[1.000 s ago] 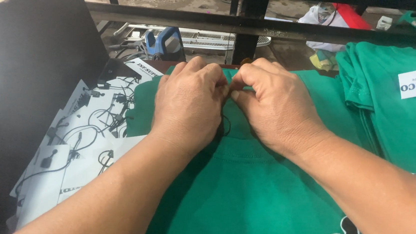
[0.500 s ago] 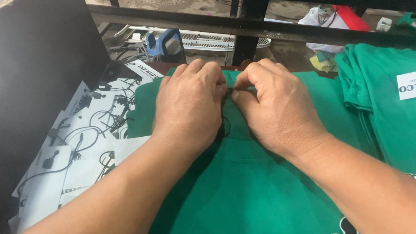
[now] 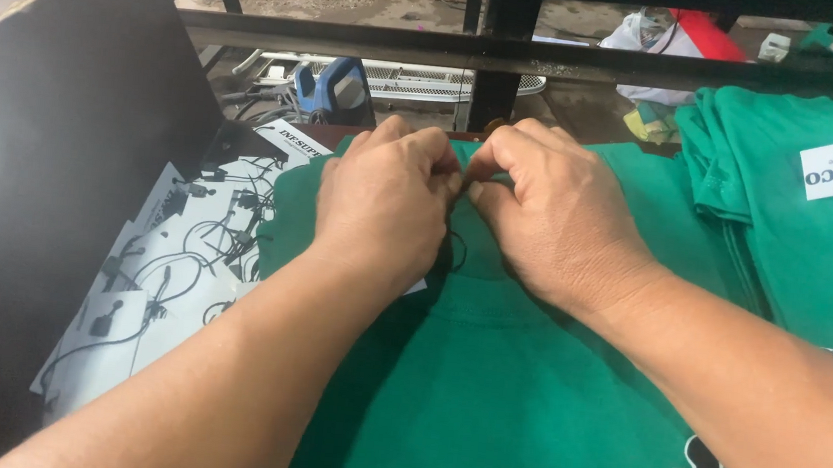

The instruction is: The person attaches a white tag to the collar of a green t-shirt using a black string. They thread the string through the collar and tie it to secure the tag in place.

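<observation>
Black metal rails [image 3: 552,60], dusty floor [image 3: 407,2]

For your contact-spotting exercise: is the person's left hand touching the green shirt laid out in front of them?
Touching. The head view shows the left hand pressed down on the green shirt near its collar, with no gap beneath the palm.

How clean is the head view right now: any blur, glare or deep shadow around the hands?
Head view: the left hand and right hand are sharp and evenly lit on the flat green cotton shirt; no glare. Head view: soft shadow lies under the forearms, and the black panel at left is dark. Head view: the blue tool behind is slightly soft.
</observation>
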